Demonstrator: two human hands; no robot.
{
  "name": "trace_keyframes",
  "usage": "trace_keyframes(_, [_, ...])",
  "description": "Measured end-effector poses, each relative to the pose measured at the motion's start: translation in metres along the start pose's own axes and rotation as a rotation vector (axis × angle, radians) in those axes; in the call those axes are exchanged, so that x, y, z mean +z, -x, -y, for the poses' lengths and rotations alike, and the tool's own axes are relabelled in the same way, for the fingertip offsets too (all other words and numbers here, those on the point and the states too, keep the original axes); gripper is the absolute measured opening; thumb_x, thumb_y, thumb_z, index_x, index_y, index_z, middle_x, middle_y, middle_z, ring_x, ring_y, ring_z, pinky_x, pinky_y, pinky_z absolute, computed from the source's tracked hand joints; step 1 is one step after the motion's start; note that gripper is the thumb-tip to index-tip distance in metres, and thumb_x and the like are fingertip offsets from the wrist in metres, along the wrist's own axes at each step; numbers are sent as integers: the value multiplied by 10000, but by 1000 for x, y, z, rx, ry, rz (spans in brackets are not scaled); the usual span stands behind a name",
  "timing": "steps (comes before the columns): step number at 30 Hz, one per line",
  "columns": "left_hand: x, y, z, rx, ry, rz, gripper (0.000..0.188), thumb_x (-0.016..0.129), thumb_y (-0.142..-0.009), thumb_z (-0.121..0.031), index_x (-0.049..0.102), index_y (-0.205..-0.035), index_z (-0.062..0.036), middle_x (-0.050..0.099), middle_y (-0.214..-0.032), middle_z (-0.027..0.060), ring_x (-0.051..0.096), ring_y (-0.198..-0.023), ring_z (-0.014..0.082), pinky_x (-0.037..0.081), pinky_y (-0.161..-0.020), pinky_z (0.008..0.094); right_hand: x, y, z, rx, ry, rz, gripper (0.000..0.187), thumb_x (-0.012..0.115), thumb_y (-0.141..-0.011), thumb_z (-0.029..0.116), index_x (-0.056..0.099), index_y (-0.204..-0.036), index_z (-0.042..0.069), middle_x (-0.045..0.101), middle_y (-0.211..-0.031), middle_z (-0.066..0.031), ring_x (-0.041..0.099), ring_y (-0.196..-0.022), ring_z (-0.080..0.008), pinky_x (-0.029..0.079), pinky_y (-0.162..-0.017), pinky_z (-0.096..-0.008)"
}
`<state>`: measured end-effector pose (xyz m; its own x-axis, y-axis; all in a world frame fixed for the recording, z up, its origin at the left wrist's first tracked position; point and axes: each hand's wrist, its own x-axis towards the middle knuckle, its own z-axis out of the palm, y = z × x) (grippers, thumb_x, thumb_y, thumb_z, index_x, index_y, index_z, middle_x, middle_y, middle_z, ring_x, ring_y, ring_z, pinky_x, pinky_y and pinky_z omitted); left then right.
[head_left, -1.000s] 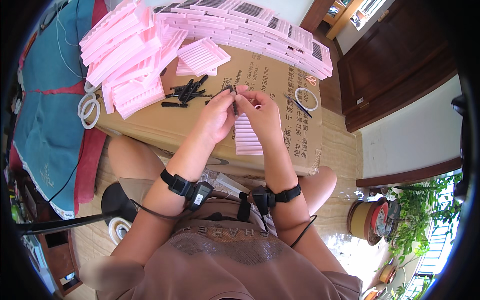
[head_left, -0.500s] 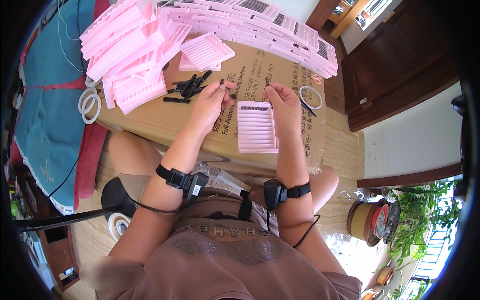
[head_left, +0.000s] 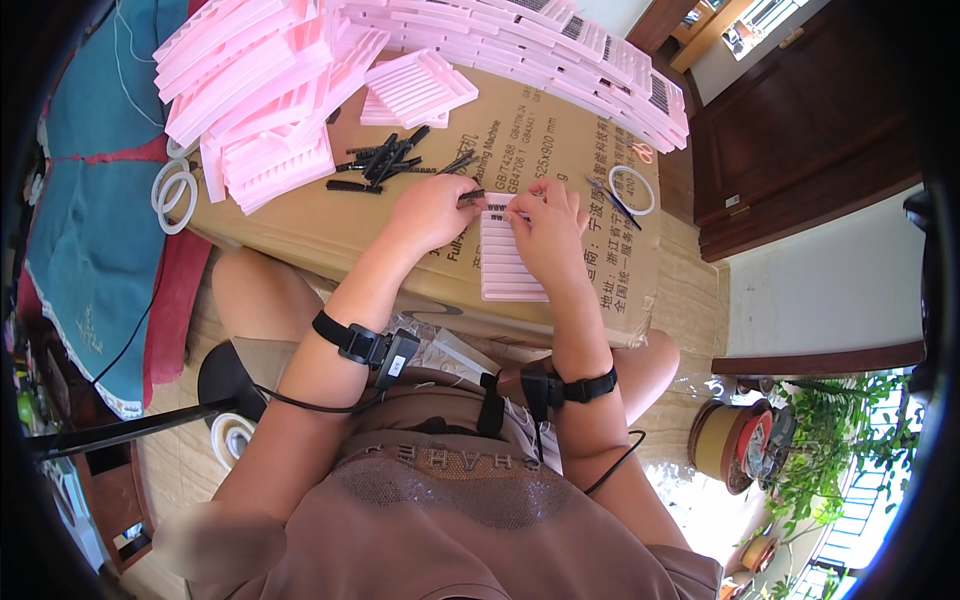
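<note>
My left hand is closed, pinching a short black bristly strip beside the upper left corner of a slotted pink tray. Over that tray's upper end, my right hand has its thumb and forefinger pressed together at the slots. Short black bristles show in the uppermost slots just left of these fingertips; my fingers partly cover the piece there. The lower slots are pale pink and bare. Loose black strips lie in a small heap beyond my left hand, with another strip nearer the tray.
The worktop is a cardboard box. Stacked pink trays lean at the far left, and a long row of filled trays runs along the back. Tweezers, a white ring and orange-handled scissors lie at the right.
Both hands have come down to the tray's upper end. My right fingertips went from above the tray onto its slots, carrying a small black piece. My left hand moved closer to the tray.
</note>
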<state>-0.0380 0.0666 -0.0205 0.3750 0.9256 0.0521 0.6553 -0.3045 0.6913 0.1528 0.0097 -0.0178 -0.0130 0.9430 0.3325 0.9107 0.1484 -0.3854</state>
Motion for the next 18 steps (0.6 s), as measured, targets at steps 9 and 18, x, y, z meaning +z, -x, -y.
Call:
trace_keyframes(9, [-2, -3, 0, -6, -45, 5, 175, 735, -882, -234, 801, -1008, -132, 751, -896, 131, 706, -813, 322, 543, -710, 410, 6, -2, 2, -10, 19, 17, 67, 740, -888, 211, 750, -914, 150, 580, -1227, -57, 506, -1229, -319, 387, -999, -520])
trace_keyframes(18, [-4, -5, 3, 32, -31, 37, 206, 754, -864, -230, 793, -1027, -109, 756, -940, 147, 718, -856, 328, 555, -747, 413, 2, -4, 5, -14, 47, 35, 84, 732, -891, 218, 754, -905, 139, 590, -1204, -56, 519, -1206, -311, 392, -1004, -515])
